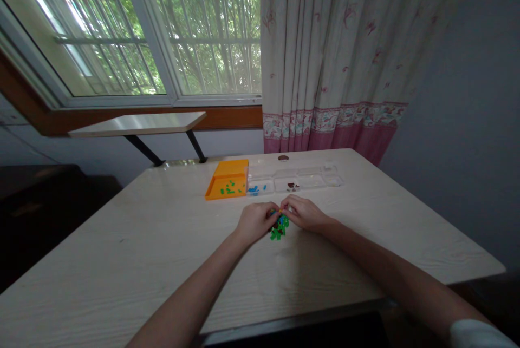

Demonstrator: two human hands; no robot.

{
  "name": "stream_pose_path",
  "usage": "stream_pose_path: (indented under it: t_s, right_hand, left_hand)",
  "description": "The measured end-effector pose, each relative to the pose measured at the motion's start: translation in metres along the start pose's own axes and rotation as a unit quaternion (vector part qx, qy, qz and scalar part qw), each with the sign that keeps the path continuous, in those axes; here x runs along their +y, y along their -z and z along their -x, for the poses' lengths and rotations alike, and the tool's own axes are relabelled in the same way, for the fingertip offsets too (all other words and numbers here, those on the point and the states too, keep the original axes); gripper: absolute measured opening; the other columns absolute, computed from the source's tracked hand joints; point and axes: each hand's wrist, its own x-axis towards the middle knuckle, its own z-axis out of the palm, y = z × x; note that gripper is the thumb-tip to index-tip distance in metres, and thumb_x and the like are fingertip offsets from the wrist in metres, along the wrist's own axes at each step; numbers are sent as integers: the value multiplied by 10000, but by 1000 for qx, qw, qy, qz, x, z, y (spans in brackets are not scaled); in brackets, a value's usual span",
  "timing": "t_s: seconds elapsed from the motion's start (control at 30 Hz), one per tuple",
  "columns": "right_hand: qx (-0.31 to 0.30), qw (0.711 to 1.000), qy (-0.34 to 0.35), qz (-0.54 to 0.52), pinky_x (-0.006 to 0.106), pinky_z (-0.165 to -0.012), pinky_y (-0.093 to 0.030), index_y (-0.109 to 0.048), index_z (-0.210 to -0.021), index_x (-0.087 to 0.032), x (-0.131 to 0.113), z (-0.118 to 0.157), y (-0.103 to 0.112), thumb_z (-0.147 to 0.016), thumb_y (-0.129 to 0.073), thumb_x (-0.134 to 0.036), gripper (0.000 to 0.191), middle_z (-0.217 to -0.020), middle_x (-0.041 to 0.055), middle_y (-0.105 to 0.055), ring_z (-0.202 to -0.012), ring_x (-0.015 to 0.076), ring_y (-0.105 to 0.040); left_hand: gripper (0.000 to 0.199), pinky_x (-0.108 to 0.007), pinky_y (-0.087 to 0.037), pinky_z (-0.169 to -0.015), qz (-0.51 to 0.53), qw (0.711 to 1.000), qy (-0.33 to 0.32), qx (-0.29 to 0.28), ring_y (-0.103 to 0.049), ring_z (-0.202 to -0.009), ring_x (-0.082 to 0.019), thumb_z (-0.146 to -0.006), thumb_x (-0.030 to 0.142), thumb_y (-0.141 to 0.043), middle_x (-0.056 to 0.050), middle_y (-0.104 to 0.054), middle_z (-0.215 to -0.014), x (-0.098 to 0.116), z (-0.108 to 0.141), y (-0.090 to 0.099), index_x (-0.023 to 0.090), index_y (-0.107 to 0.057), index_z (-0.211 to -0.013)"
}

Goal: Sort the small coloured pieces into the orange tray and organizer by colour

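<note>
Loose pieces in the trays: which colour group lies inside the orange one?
The green pieces, scattered in the orange tray. The blue pieces and dark brown pieces lie in the clear tray instead.

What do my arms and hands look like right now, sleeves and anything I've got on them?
Your left hand and right hand have no gloves, and both forearms are bare and slender, with no watch or bracelet showing. A pale, whitish sleeve shows on the right arm; the left one is out of view. Small rings can't be ruled out.
</note>
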Motion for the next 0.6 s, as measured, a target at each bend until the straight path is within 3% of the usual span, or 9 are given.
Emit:
stream_pose_path:
  t_s: [0.33, 0.6]
  right_hand:
    - [34, 999, 5, 25, 203, -652, -406, -531, -910, -176, 1, 1, 0, -821, -476, -241, 123, -847, 29, -587, -737, 117, -547]
    - [54, 998, 10, 22, 199, -616, -400, -550, -880, -180, 0, 1, 1, -818, -485, -244, 110, -821, 28, -594, -685, 110, -542]
  left_hand:
    - [212, -178, -292, -484, 58, 997, 22, 38, -472, -490, -90, -799, 322, -456, 23, -568, -536, -7, -1, -3, 201, -627, -828]
    - [234, -176, -290, -483, 82, 996, 10, 25, -461, -490, -84, -804, 340, -453, 22, -559, -534, -9, -1, -7, 184, -627, -821]
